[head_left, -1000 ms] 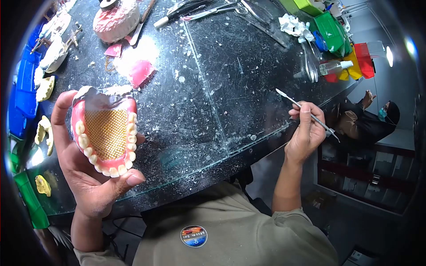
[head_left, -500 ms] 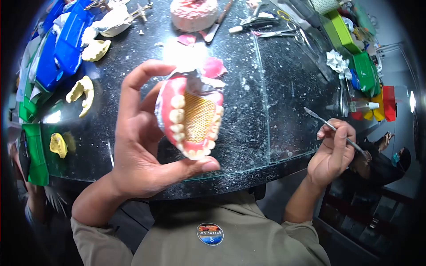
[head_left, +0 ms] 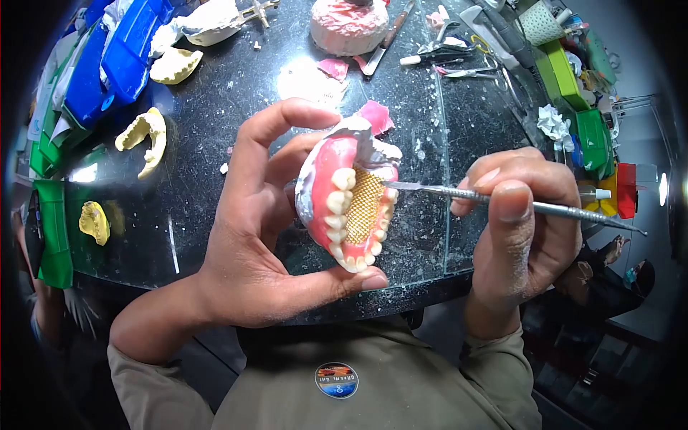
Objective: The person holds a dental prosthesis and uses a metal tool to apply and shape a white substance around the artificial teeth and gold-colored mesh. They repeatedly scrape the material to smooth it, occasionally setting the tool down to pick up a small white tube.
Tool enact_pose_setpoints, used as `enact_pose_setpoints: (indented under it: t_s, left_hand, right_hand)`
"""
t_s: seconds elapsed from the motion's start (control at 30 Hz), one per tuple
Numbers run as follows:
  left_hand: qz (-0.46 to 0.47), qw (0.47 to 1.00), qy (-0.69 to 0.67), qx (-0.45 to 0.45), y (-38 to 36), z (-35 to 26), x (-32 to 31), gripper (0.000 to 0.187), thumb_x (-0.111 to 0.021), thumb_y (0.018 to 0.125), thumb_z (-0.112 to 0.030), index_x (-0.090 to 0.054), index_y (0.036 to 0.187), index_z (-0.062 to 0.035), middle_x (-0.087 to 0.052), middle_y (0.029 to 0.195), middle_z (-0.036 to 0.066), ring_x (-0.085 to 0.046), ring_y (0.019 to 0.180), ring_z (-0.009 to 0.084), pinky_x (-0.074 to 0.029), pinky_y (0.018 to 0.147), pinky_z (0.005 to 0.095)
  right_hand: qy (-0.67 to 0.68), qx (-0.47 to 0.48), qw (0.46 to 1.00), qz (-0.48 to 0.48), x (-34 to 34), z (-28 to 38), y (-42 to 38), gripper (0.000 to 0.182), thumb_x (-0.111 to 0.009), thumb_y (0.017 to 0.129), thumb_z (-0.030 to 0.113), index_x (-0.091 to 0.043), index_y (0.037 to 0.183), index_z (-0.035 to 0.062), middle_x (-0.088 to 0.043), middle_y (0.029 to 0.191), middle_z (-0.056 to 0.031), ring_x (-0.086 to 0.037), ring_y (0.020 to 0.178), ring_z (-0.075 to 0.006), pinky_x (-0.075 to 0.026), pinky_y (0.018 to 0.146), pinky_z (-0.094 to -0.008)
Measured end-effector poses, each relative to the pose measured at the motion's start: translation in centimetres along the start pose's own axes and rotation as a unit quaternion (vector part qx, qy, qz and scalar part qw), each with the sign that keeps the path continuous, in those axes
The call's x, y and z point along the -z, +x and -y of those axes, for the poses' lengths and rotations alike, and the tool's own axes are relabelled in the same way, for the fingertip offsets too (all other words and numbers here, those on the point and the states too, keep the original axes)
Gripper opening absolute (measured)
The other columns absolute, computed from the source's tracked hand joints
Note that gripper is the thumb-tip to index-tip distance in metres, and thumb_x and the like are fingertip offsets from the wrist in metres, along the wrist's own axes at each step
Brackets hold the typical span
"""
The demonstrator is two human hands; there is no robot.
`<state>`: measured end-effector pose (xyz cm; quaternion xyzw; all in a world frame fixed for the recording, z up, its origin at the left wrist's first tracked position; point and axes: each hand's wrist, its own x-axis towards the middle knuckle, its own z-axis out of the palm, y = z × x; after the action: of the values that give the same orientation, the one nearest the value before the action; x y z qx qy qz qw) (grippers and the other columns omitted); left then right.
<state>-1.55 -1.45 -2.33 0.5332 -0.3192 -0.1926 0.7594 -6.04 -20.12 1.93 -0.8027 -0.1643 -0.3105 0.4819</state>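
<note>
My left hand [head_left: 251,222] grips a denture model [head_left: 326,175] between the thumb at its front teeth and the fingers at its back. The model has pink wax gums, a row of cream teeth and a white plaster base. A gold mesh plate [head_left: 366,208] spans the palate between the teeth. Pinched in my right hand [head_left: 527,215] is a thin metal wax carver [head_left: 451,191], held nearly level. Its flat tip lies at the back teeth on the model's right side, by the mesh edge; whether it touches cannot be made out.
Yellow plaster casts [head_left: 147,140] and a blue tray [head_left: 132,54] are on the left of the black table [head_left: 208,215]. A round pink-and-white mould [head_left: 349,29], a knife [head_left: 387,39] and pink wax pieces [head_left: 375,117] lie beyond the model. Scissors [head_left: 469,73] lie back right; another person [head_left: 620,276] is far right.
My right hand has swung left and up, bringing the carver's tip to the denture model. The model in my left hand has shifted slightly right and down in view.
</note>
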Motion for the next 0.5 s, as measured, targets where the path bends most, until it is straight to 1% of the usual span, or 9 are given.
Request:
enact_pose_setpoints:
  t_s: [0.23, 0.5]
  left_hand:
    - [-0.011, 1.000, -0.003, 0.019, 0.01, -0.02, -0.10, 0.105, -0.076, 0.060, 0.005, 0.000, 0.131, -0.0034, -0.045, 0.120, 0.016, -0.051, 0.107, 0.0205, -0.044, 0.088, 0.0295]
    - [-0.011, 1.000, 0.001, 0.020, 0.12, -0.09, -0.06, 0.105, -0.076, 0.060, 0.005, 0.001, 0.131, -0.0022, -0.045, 0.119, 0.015, -0.052, 0.106, 0.0201, -0.044, 0.088, 0.0289]
  right_hand:
    - [0.009, -0.005, 1.000, 0.005, -0.02, -0.41, -0.17, 0.023, -0.056, 0.086, 0.021, -0.050, 0.084, -0.0012, -0.053, 0.071, -0.0093, -0.050, 0.055, -0.0128, -0.040, 0.046, -0.0214]
    - [0.003, -0.012, 1.000, 0.006, -0.17, -0.50, -0.23, 0.023, -0.056, 0.086, 0.021, -0.050, 0.084, -0.0014, -0.053, 0.071, -0.0091, -0.050, 0.056, -0.0122, -0.041, 0.047, -0.0212]
